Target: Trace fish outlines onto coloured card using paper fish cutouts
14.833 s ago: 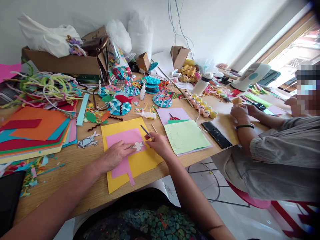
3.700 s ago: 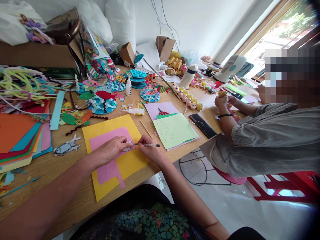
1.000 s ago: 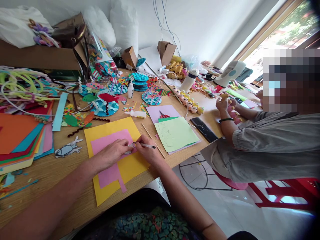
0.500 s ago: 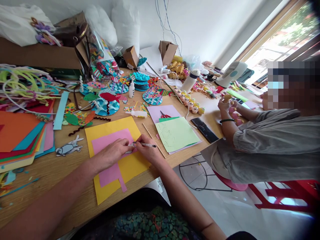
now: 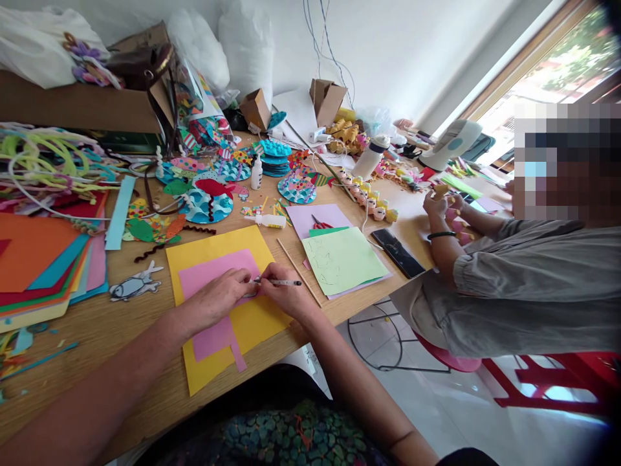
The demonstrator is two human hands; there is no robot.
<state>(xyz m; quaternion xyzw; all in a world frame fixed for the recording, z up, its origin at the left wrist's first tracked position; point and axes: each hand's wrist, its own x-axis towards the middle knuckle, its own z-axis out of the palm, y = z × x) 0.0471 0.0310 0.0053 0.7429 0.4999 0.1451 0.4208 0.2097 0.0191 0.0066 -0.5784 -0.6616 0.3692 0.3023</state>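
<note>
Closed around a slim pen (image 5: 285, 283), my right hand (image 5: 286, 294) rests over the right side of a pink sheet (image 5: 216, 340). My left hand (image 5: 220, 298) lies on the same sheet, fingertips bent together and pressing a small pale paper cutout (image 5: 250, 294), mostly hidden between the hands. Under the pink sheet is a larger yellow sheet (image 5: 206, 378). Left of it lies a fish-shaped paper cutout (image 5: 136, 285). To the right, a light green sheet (image 5: 342, 259) with pen outlines sits on other papers, beside a thin wooden stick (image 5: 298, 272).
Coloured paper (image 5: 33, 259) is stacked at left, near pipe cleaners (image 5: 48, 162). Glue bottles (image 5: 269, 221), red-handled scissors (image 5: 323, 223), fish decorations (image 5: 208, 204) and a phone (image 5: 398, 252) lie beyond my hands. A person in grey (image 5: 528, 285) sits at right, handling small pieces.
The pen in my right hand has shifted very slightly left. My left hand stays pressed on the pink sheet, and the view has tilted a little.
</note>
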